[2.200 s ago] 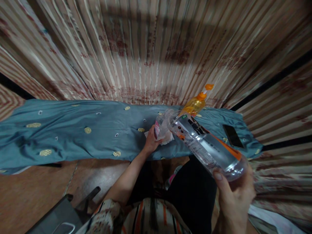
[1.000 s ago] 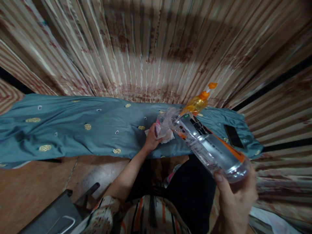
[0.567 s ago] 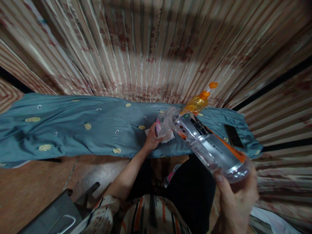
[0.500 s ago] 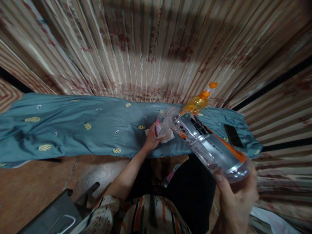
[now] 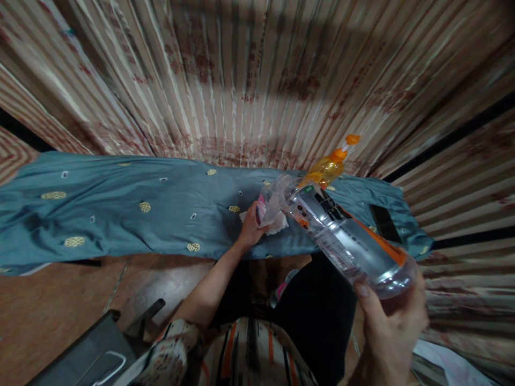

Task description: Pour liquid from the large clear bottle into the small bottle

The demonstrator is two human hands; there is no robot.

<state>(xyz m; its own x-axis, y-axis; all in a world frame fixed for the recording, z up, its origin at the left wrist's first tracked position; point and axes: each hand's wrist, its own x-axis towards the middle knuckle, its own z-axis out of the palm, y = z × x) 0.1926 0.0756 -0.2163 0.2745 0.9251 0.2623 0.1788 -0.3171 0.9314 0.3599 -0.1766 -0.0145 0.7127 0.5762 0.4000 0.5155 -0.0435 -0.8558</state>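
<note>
In my right hand [image 5: 396, 321], wrapped round its base, is a large clear plastic bottle [image 5: 341, 241] with a grey, black and orange label. The bottle tilts, its neck down toward the left. My left hand [image 5: 250, 230] is closed round a smaller clear plastic container [image 5: 267, 202] with a pink mark. The big bottle's neck overlaps that container's top; I cannot tell whether they touch. A white tissue [image 5: 277, 229] lies beneath the container. Just behind the big bottle is a yellow pump bottle [image 5: 328, 167] with an orange pump.
A teal patterned cloth [image 5: 120, 209] covers the long table. A dark phone [image 5: 385, 223] lies near its right end. Pleated curtains [image 5: 241, 80] hang behind and at the sides. A grey chair or stool [image 5: 88, 348] stands at the lower left.
Both hands and the big bottle stay almost in place. The view has shifted only very slightly.
</note>
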